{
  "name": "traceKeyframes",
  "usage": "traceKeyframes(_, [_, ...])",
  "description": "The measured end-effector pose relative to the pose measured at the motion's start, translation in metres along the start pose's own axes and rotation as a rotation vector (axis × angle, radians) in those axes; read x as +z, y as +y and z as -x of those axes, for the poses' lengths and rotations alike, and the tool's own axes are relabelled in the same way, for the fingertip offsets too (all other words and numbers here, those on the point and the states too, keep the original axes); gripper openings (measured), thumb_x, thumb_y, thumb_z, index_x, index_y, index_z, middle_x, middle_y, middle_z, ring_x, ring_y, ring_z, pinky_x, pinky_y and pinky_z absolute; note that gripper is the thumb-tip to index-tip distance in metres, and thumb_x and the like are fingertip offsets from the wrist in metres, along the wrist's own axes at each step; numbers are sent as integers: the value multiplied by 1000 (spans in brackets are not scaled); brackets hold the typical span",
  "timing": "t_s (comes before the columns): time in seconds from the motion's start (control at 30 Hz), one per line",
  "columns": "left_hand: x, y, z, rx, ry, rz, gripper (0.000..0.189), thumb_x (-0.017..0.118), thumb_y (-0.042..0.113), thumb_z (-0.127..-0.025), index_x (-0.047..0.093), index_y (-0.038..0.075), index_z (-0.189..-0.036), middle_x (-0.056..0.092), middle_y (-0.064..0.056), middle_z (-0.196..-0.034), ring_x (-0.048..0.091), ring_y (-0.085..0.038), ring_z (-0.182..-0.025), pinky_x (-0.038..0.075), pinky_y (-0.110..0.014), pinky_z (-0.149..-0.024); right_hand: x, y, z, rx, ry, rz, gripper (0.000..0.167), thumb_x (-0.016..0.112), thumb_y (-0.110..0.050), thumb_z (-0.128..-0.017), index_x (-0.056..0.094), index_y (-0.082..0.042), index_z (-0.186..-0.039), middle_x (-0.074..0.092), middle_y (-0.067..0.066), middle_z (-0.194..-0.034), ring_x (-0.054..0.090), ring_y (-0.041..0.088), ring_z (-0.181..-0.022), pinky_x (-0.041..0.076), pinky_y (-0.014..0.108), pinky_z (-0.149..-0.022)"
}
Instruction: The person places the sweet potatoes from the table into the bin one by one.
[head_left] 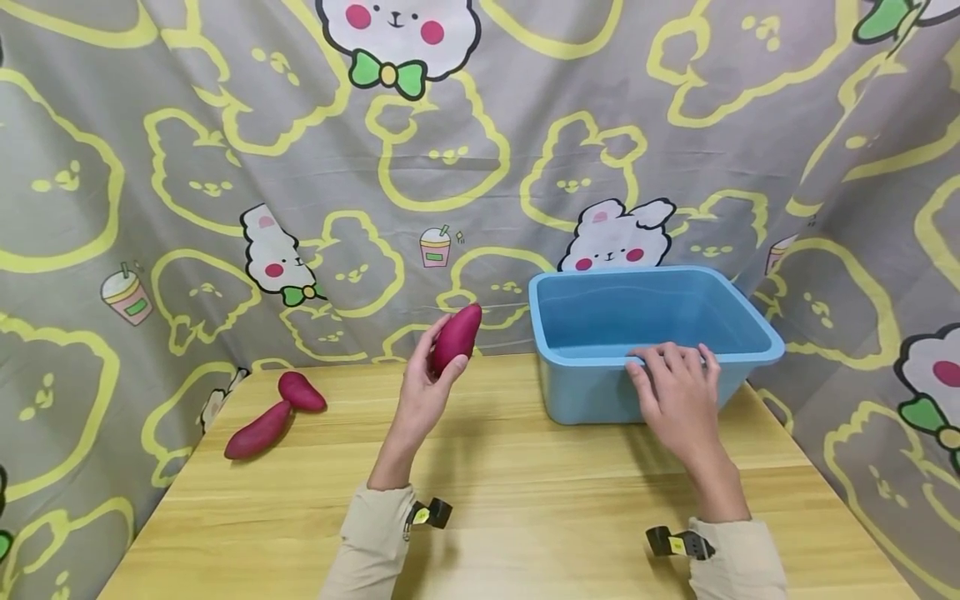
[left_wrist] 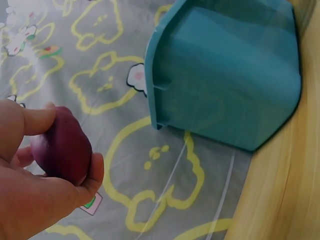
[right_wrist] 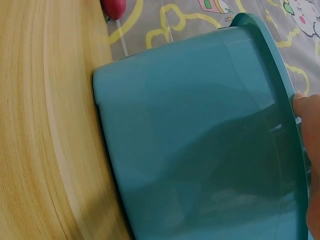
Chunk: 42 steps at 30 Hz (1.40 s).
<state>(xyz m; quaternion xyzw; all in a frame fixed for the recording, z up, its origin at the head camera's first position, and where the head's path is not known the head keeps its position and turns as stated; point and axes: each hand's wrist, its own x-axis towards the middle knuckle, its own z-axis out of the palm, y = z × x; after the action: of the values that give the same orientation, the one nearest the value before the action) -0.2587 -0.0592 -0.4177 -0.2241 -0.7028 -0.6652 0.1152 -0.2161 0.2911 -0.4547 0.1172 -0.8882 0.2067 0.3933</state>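
Red tuber (head_left: 457, 340) is grasped by the left hand (head_left: 422, 396), above the wooden table (head_left: 525, 475). Left of that hand lie a long tuber (head_left: 258, 431) and a shorter tuber (head_left: 302, 392), apparently touching. To its right stands a blue tub (head_left: 592, 392), side wall between hand and interior; the right hand (head_left: 681, 404) grips its near rim. Beyond both hands hangs a patterned curtain (head_left: 450, 150).

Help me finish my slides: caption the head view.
Left hand holds a sweet potato above the table; right hand curls over the rim of a blue bin.
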Motion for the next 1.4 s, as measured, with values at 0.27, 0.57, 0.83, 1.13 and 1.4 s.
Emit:
traceKeyframes(0.27, [11,7,-13,64,19,59,61,71,1,-96,48,9,-152,50,-15,-144,55,-32,-123,53,-27,-91,-6,3,-5,0,16,13,24,59,-26,-103,69,-7,-114,63,16,-111,48,42,-115,11,66,-116])
traceKeyframes(0.57, [31,20,-27,65,-86,108,65,63,-9,-97,41,6,-156,41,-12,-156,47,-32,-134,50,-28,-99,-9,7,-8,7,21,28,25,59,-26,-104,70,-6,-113,62,16,-110,47,43,-113,11,67,-115])
traceKeyframes(0.83, [48,19,-33,75,-53,158,57,69,-6,-94,52,3,-148,48,-14,-151,54,-34,-126,53,-31,-96,-7,5,-4,24,12,46,26,59,-27,-104,71,-6,-113,63,16,-110,49,43,-113,13,67,-115])
traceKeyframes(1.13, [60,23,-24,44,-105,138,59,61,-10,-97,49,7,-152,46,-14,-149,47,-32,-133,50,-34,-101,-5,3,3,22,19,34,24,59,-26,-104,71,-7,-113,63,15,-108,48,42,-111,13,67,-115])
traceKeyframes(1.4, [63,17,-16,22,14,187,57,63,-11,-95,54,6,-149,50,-14,-149,51,-32,-131,50,-31,-102,2,-5,3,3,10,21,22,59,-25,-104,70,-8,-114,63,14,-109,49,40,-112,13,67,-115])
